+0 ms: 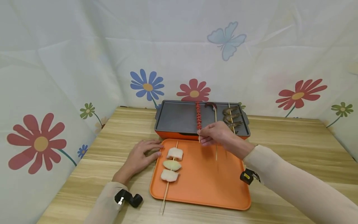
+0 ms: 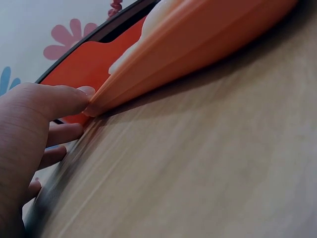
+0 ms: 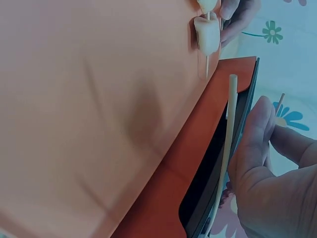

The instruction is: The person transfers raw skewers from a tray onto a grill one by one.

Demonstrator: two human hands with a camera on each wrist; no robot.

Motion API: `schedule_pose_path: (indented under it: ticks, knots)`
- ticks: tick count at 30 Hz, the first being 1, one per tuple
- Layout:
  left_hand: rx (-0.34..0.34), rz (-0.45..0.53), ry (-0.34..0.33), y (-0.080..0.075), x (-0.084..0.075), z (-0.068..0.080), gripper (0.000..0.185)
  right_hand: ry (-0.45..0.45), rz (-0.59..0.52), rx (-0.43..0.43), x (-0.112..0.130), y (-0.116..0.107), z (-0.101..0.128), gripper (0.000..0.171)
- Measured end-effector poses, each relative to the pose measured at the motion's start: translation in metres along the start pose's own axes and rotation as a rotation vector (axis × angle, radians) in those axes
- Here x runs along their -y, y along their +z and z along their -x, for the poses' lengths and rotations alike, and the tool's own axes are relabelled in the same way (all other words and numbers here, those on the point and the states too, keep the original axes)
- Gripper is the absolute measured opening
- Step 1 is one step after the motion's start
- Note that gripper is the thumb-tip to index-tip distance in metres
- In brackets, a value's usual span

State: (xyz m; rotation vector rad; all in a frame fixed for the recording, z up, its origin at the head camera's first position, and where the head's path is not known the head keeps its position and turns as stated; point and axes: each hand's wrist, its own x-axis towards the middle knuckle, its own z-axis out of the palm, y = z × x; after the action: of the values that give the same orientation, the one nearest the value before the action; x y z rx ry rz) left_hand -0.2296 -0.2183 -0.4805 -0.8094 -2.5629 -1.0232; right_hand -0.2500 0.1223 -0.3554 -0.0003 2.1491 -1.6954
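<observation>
My right hand (image 1: 202,134) pinches the wooden stick of a skewer of small red pieces (image 1: 199,116) that lies on the dark grill plate (image 1: 176,118). In the right wrist view the hand (image 3: 262,163) has curled fingers, with a thin stick end (image 3: 280,100) poking out past them. My left hand (image 1: 151,150) rests flat on the table, and its fingertips (image 2: 84,92) touch the left rim of the orange tray (image 1: 201,183). A skewer of three white pieces (image 1: 172,165) lies on the tray's left side.
Also on the grill are a skewer with a dark red piece (image 1: 211,105), whose long stick (image 3: 227,139) reaches over the tray, and a shrimp skewer (image 1: 232,118). The wooden table (image 1: 293,146) is hemmed in by flowered cloth walls (image 1: 56,77).
</observation>
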Motion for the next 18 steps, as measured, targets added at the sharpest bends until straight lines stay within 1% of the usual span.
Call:
schedule_pose_path:
  ticks: [7,18]
  knots:
    - [0.007,0.001,-0.014,0.0002,-0.001,-0.0005,0.03,-0.006,0.023,0.014,-0.0036,0.0002,-0.0003,0.027]
    - [0.002,0.01,-0.018,0.0008,-0.0001,0.0003,0.03,-0.029,0.059,-0.007,-0.0042,0.0034,-0.0007,0.026]
